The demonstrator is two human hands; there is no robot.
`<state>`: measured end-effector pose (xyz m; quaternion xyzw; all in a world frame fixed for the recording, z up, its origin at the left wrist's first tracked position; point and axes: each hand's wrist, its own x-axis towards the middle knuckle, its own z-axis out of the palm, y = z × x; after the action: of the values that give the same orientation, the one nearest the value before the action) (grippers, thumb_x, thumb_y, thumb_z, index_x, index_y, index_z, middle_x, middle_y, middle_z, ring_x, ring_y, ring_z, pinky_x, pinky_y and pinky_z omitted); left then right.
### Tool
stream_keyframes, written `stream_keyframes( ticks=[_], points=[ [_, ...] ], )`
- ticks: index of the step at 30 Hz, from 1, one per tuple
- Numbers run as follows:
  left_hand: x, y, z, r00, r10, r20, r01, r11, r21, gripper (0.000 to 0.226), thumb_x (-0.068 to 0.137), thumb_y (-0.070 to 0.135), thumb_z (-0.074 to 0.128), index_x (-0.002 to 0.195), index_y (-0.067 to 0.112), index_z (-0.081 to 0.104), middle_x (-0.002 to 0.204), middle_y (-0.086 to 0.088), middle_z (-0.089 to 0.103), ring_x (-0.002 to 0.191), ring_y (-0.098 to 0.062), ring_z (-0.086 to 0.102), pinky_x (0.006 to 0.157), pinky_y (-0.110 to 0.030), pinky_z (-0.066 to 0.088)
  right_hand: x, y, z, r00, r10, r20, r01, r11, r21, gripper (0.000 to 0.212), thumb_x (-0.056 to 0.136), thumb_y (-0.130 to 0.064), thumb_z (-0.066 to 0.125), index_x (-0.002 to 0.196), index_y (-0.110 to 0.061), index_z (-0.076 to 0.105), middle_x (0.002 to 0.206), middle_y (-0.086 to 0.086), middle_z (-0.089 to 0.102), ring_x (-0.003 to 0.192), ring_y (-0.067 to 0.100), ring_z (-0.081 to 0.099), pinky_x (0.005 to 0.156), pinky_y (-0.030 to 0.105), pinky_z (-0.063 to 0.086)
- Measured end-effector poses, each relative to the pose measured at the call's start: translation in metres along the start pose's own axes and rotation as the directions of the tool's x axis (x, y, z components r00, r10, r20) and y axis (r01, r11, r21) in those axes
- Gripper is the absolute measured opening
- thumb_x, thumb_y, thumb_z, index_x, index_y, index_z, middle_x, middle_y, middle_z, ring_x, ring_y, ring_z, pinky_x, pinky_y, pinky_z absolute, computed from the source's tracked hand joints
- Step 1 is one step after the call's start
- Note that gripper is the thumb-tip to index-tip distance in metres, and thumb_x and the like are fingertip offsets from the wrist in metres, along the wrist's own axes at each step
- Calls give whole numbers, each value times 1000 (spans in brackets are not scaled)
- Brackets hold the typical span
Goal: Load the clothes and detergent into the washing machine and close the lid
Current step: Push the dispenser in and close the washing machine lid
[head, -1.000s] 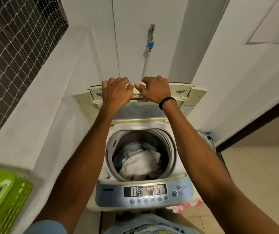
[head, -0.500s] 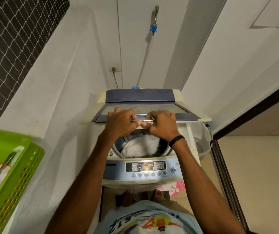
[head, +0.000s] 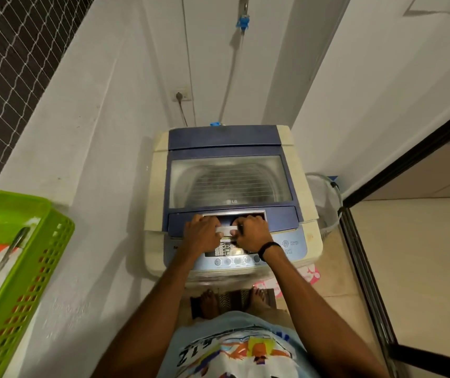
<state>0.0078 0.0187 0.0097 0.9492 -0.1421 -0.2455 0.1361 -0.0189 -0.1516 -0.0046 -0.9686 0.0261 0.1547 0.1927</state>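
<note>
So that the blue clear-window lid (head: 229,181) sits flat on the cream washing machine (head: 159,165), left hand (head: 203,237) and right hand (head: 253,236) curl fingers (head: 241,222) round its pale handle (head: 227,230).

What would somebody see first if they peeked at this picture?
The eye goes first to the middle, where the left hand and the right hand grip the silver handle at the front edge of the blue lid, which lies flat and shut on the washing machine. Next comes the bright green basket at the left edge, vivid against the white wall.
</note>
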Motion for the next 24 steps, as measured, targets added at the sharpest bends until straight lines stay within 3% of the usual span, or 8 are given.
stream_keyframes(
  ticks=[4,9,12,16,24],
  points=[
    [3,-4,19,997,-19,-71,18,1000,-13,27,93,28,53,120,29,54,131,6,57,130,-23,37,102,-43,30,4,5,13,1000,22,-9,-22,999,28,25,83,-24,58,104,-26,71,96,5,71,95,28,60,83,34,41],
    [5,-6,25,994,-21,-110,19,1000,-19,27,93,27,53,120,29,55,130,7,57,129,-22,38,100,-42,31,10,10,17,998,59,-8,-57,987,150,34,76,-9,56,100,-24,76,83,1,73,86,25,62,84,35,48],
    [2,-9,33,984,3,-176,-5,1000,-6,27,93,26,53,120,29,55,127,7,58,127,-22,40,99,-41,33,10,14,24,996,68,-53,-59,986,158,35,77,-12,54,100,-24,77,84,3,73,84,26,62,80,32,47],
    [-4,-5,46,965,4,-264,1,1000,21,29,91,21,54,120,27,57,123,6,61,124,-22,43,97,-39,35,8,18,38,987,63,-146,-37,983,178,32,85,-14,52,105,-22,76,94,6,72,90,27,60,86,35,43],
    [-6,4,60,943,-44,-330,44,999,-6,35,86,14,60,120,24,58,123,1,62,126,-23,43,106,-39,33,5,24,47,981,4,-194,19,993,118,29,90,-19,48,105,-24,73,86,5,68,85,28,57,83,36,41]
  ],
)
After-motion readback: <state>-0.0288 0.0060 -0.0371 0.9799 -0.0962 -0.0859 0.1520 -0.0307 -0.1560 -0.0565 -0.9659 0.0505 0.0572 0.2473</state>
